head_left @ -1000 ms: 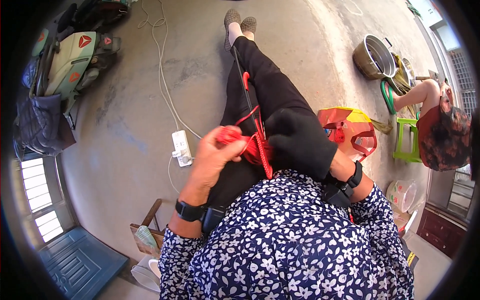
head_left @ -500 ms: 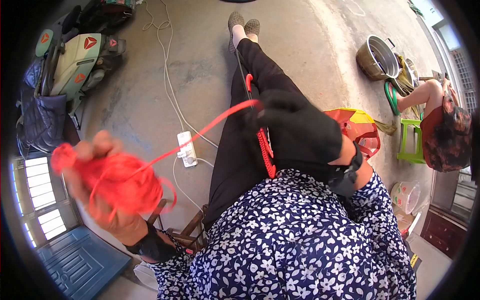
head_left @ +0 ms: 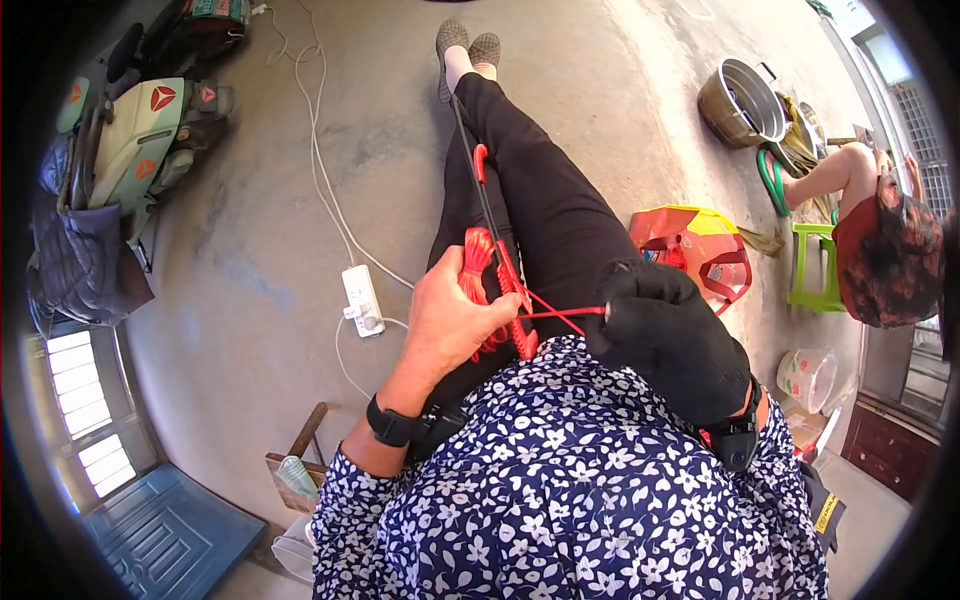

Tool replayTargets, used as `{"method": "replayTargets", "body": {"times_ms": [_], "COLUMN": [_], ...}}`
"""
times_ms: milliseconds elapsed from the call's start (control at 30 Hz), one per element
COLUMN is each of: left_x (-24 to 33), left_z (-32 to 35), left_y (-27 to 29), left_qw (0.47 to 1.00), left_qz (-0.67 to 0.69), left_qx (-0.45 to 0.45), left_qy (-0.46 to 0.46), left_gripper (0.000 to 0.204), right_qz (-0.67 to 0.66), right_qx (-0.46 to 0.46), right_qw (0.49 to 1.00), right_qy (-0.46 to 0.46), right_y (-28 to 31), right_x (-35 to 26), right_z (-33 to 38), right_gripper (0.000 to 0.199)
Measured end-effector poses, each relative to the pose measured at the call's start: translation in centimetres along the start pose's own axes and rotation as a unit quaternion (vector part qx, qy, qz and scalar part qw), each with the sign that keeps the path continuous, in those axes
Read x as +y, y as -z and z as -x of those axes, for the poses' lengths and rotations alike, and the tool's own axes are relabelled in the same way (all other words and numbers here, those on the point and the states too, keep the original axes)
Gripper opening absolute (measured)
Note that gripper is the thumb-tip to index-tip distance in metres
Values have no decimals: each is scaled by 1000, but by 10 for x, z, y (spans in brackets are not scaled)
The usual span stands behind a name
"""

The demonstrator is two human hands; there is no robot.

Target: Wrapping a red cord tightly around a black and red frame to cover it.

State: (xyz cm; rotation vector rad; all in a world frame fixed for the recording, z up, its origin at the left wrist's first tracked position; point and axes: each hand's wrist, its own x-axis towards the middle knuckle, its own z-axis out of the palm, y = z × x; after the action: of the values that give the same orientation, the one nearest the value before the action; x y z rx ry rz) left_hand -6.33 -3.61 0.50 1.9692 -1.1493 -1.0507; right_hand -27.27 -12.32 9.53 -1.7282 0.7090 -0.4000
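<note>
My bare left hand [head_left: 440, 318] is closed around a bundle of red cord [head_left: 479, 260] over my lap. Beside it, a thin dark rod or strap [head_left: 466, 138] runs up along my legs toward the feet. A curved red piece [head_left: 480, 163] sits on its upper part, and a red knotted band [head_left: 527, 345] covers its lower end. My left thumb is next to that band. In a black glove, my right hand [head_left: 660, 335] is closed in a pinch on the red cord, which stretches taut from the band. Strands cross between the hands.
A white power strip [head_left: 362, 300] with cables lies on the floor at left, with a scooter [head_left: 140, 150] beyond. At right are a red and yellow bag [head_left: 690, 225], a metal pot [head_left: 738, 110], a green stool [head_left: 815, 265] with a seated person, and a plastic bucket [head_left: 808, 375].
My left hand has swung in from the far left with the cord bundle to the rod. My right hand has moved down and right, off the rod, drawing the cord sideways.
</note>
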Motion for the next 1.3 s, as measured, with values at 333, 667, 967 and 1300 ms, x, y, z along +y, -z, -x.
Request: {"method": "replayTargets", "body": {"times_ms": [333, 667, 967, 1300], "left_x": [-7, -7, 19, 15], "left_z": [18, 6, 11, 17], "left_y": [53, 9, 43, 43], "left_qw": [961, 983, 925, 564], "left_qz": [224, -92, 336, 813], "left_qx": [151, -48, -175, -144], "left_qy": [-52, -150, -34, 16], "left_gripper": [20, 22, 56, 46], "right_qz": [88, 307, -238, -400], "right_qx": [95, -160, 169, 215], "right_qw": [991, 938, 956, 881], "right_qy": [-37, -28, -23, -132], "right_y": [-1, -41, 9, 21], "right_x": [71, 79, 37, 89], "right_z": [-51, -50, -31, 30], "right_gripper": [24, 28, 29, 28]}}
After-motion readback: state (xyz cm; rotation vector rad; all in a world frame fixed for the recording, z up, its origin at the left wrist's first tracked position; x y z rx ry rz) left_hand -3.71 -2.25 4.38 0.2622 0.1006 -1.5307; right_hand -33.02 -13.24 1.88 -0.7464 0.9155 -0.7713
